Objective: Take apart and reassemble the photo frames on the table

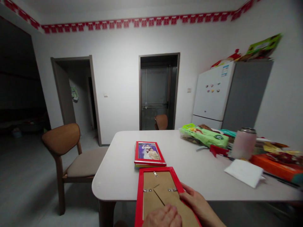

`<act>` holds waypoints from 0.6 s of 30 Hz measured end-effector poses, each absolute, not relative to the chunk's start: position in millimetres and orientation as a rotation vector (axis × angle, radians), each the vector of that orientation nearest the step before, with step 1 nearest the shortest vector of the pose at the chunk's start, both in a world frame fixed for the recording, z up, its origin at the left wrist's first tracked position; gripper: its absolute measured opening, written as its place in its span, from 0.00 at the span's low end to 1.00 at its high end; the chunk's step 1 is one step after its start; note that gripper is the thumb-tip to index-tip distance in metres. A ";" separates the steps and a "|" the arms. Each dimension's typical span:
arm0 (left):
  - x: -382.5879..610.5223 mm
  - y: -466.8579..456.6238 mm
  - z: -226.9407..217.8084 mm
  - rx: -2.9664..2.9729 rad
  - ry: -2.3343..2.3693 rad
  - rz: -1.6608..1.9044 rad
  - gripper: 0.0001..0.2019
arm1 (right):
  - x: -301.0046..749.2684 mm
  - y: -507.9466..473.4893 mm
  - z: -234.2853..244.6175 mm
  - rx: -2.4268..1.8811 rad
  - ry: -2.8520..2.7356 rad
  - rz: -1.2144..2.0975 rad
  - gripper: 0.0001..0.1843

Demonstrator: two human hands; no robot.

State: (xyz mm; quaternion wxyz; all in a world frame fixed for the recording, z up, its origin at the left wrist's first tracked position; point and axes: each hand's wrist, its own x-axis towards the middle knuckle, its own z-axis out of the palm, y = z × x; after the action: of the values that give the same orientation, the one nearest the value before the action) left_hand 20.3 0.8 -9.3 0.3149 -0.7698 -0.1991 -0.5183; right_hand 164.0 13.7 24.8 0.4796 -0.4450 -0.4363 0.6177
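A red picture frame (140,186) is held face down at the table's front edge, its brown backing board (155,181) and metal clips showing. On its right edge my right hand (195,200) is closed, thumb over the border. My left hand (163,217) lies over the lower part of the board with its fingers bent together; what they may pinch is hidden. A thin dark slanting line runs down the board to these fingers. Just beyond lies a second red picture frame (150,163), face up with a photo of people in it, on something partly hidden.
On the right of the white table (113,176) are a green packet (213,138), a pink jar (244,143), folded white paper (245,172) and an orange box (276,167). A wooden chair (63,140) stands left; a fridge (210,91) is behind.
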 end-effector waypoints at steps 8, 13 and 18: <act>14.9 17.8 -29.5 -2.403 -0.641 -0.964 0.10 | 172.4 62.6 -0.3 -1.544 -1.613 0.763 0.23; 20.5 13.2 -27.3 -2.711 -0.943 -0.759 0.14 | 170.1 70.6 2.2 -1.628 -1.822 0.487 0.19; 12.8 8.8 -14.5 -2.979 -1.183 -0.710 0.20 | 169.4 74.4 -2.0 -1.673 -1.920 0.257 0.24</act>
State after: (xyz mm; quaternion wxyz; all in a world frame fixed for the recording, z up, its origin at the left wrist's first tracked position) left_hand 12.8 8.8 -14.5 -0.0707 -0.9051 -0.3594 -0.2158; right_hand 169.4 74.4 -2.0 0.2871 -0.6261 -0.7185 0.0962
